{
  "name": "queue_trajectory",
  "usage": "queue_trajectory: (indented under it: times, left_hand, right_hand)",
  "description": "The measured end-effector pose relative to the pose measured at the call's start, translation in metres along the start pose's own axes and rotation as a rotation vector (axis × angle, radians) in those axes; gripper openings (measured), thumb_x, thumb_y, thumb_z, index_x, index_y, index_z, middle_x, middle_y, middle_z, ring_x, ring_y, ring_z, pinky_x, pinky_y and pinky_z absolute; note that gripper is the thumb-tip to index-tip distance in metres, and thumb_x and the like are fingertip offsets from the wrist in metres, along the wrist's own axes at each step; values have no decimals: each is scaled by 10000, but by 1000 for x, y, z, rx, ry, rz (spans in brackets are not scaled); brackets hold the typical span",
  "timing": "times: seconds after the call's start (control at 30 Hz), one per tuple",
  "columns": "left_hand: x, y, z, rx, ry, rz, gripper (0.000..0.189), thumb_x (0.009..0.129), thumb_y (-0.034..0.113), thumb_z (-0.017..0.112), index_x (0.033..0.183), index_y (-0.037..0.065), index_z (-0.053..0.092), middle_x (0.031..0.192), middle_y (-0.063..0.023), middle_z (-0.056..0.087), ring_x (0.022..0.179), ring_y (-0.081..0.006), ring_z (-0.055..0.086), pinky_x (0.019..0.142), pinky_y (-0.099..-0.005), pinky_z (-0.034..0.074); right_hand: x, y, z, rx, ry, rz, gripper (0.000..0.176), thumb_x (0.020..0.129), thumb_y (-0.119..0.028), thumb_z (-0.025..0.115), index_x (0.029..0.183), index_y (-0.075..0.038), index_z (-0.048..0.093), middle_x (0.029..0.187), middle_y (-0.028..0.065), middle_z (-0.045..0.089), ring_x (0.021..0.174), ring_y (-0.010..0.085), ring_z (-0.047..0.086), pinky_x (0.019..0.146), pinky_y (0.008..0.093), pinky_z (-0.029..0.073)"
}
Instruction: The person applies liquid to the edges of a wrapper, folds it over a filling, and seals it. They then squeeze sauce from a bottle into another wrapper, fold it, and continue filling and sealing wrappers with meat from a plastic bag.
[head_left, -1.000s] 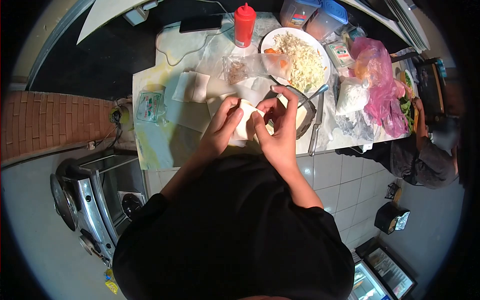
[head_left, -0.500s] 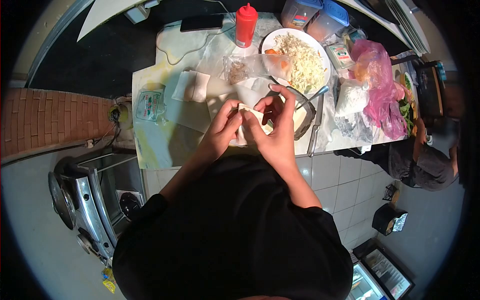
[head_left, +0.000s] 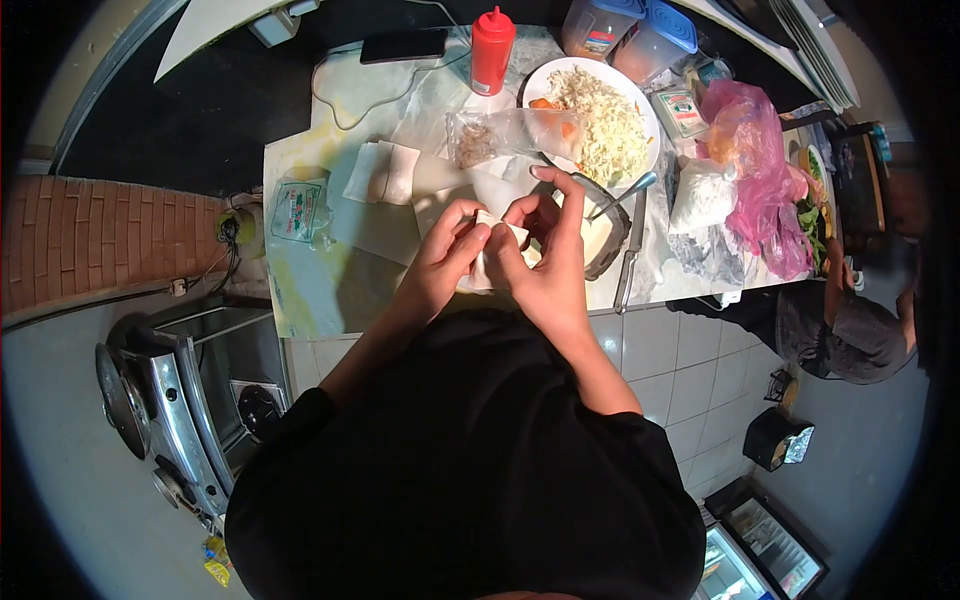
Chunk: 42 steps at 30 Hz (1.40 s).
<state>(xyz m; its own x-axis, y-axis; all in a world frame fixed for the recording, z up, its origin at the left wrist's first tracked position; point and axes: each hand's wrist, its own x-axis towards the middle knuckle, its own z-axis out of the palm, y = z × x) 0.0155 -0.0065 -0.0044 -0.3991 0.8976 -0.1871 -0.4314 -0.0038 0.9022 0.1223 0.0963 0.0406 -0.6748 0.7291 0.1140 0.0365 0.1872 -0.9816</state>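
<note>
The left hand (head_left: 438,265) and right hand (head_left: 555,285) together pinch the sheet (head_left: 485,270) (pale, soft-looking, folded, partly hidden by fingers) near the table's (head_left: 305,290) front edge, beside the bowl (head_left: 609,262).

Your place: a kitchen
Food in front of you: a plate (head_left: 529,92) of shredded food, a red squeeze bottle (head_left: 491,55)
Behind your worktable (head_left: 300,318): tiled floor (head_left: 650,350), glass-fronted cabinet (head_left: 775,540), metal appliance (head_left: 180,425) with a pan lid (head_left: 122,400)
</note>
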Motion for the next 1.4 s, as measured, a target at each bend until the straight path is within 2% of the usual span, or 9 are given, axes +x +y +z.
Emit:
queue_trajectory:
  times: [0.17,0.37,0.8,0.87,1.07,1.3,1.4]
  left_hand:
    - [-2,0,1,-40,22,-37,158,1052,151,481,1200,102,503,880,52,544,740,-12,406,625,-201,324]
    - [-1,-3,-1,-71,8,-46,157,1055,168,478,1198,114,513,843,60,533,714,-10,394,613,-194,312]
    - [-1,1,1,-176,32,-90,141,1065,201,477,1195,150,499,830,67,526,701,-4,375,594,-190,282]
    - [0,-2,-8,-175,-47,-107,175,1083,154,394,1245,101,433,1119,-29,524,1082,-109,549,930,-306,463]
    - [0,-5,-10,-212,-79,-121,154,1088,175,382,1221,120,438,1080,-9,515,1026,-89,545,873,-293,463]
    - [-1,2,-6,-275,-55,-111,148,1081,181,404,1205,113,448,1039,-5,515,1009,-85,544,874,-293,460]
    - [0,3,-7,-346,-122,-88,163,1073,185,423,1211,104,455,1059,-9,525,1030,-99,554,898,-308,463]
  right_hand:
    - [1,0,1,-11,0,-12,615,854,19,644,1375,-73,331,841,67,577,716,141,591,558,272,461]
    - [1,-4,1,3,-19,27,619,857,15,644,1382,-76,329,839,70,579,728,144,583,560,276,461]
    - [2,-7,3,-32,-20,39,606,840,15,647,1366,-76,360,813,73,581,702,155,556,560,291,459]
    - [1,-8,3,-29,-19,40,604,840,15,647,1364,-76,362,814,73,581,702,155,557,561,292,460]
    - [1,-8,3,-28,-22,52,605,839,4,650,1364,-78,362,811,77,580,709,162,560,562,297,463]
    - [0,-14,3,-85,-40,59,617,847,-11,659,1375,-83,348,828,86,581,721,174,568,558,306,474]
    - [0,-13,3,-90,-40,62,622,847,-13,661,1377,-87,345,832,87,578,723,177,568,548,308,474]
